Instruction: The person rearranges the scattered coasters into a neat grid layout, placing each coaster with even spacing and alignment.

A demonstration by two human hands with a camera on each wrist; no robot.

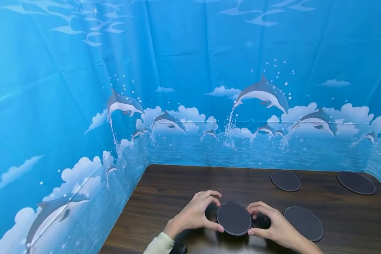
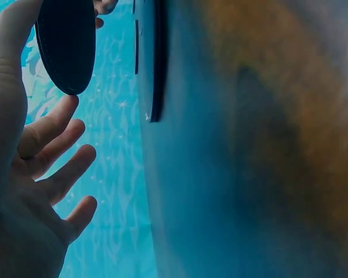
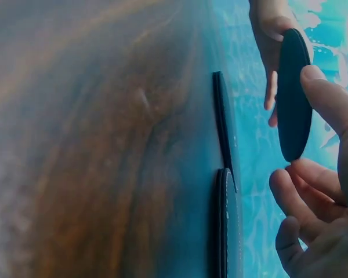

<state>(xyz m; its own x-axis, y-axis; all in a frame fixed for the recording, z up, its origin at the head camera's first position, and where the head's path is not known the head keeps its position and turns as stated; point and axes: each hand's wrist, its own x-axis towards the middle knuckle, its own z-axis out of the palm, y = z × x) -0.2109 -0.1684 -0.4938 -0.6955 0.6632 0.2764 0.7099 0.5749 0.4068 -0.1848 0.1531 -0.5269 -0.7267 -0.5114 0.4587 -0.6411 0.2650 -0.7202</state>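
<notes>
Low in the centre of the head view, 1 dark round coaster (image 1: 234, 218) was held above the wooden table (image 1: 177, 190) between both hands — the left hand (image 1: 195, 213) pinching its left edge with thumb and curled fingers, the right hand (image 1: 273, 225) pinching the right edge the same way. The wrist views showed only fingertips on the rim, so the hold looked light; a slip at either side could have dropped the disc. 3 more coasters lay flat — 1 just right of the hands (image 1: 303, 223), 2 toward the far right edge (image 1: 285, 180) (image 1: 356, 182) — and the near one risked being knocked.
</notes>
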